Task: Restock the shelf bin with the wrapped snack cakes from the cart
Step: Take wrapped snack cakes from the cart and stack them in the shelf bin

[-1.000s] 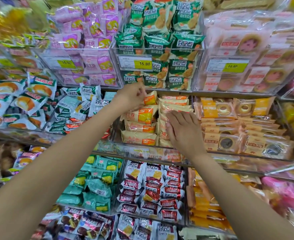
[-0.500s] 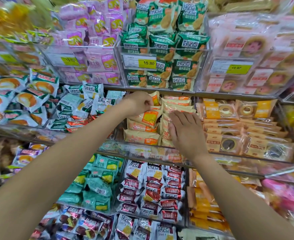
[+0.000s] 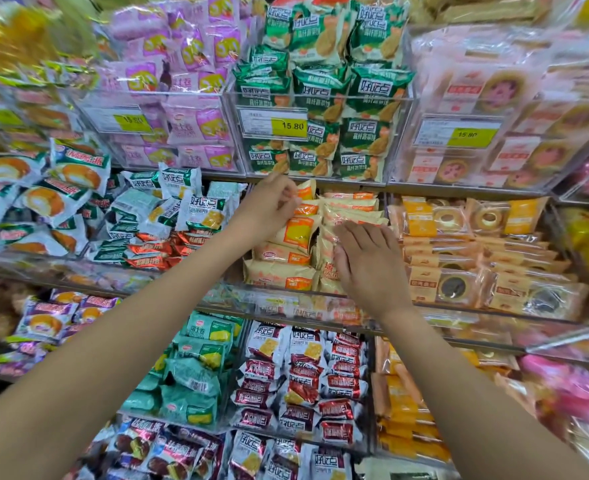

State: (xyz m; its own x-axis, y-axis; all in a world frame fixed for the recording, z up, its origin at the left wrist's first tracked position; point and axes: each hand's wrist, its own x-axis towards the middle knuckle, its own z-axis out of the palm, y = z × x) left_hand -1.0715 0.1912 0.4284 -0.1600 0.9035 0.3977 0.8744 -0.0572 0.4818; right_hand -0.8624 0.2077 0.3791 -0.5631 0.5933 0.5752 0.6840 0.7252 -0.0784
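Note:
Cream-and-orange wrapped snack cakes (image 3: 281, 273) fill a clear shelf bin (image 3: 286, 301) on the middle shelf. My left hand (image 3: 270, 207) reaches into the bin's upper left, its fingers curled and pinching one orange-labelled snack cake (image 3: 306, 190) at the top of the pile. My right hand (image 3: 367, 263) lies flat with fingers extended, pressing on the right-hand stack of snack cakes (image 3: 350, 216). The cart is out of view.
Neighbouring bins hold white-and-green packs (image 3: 182, 216) to the left and ring-cake packs (image 3: 459, 271) to the right. Green biscuit packs (image 3: 324, 88) with a 15.80 price tag (image 3: 272, 123) sit in the bin above. Red-and-white packs (image 3: 303, 375) fill the shelf below.
Both hands stay in the same bin. My left hand has edged slightly right with its pinched pack; my right hand keeps pressing the right stack. The view has shifted a little.

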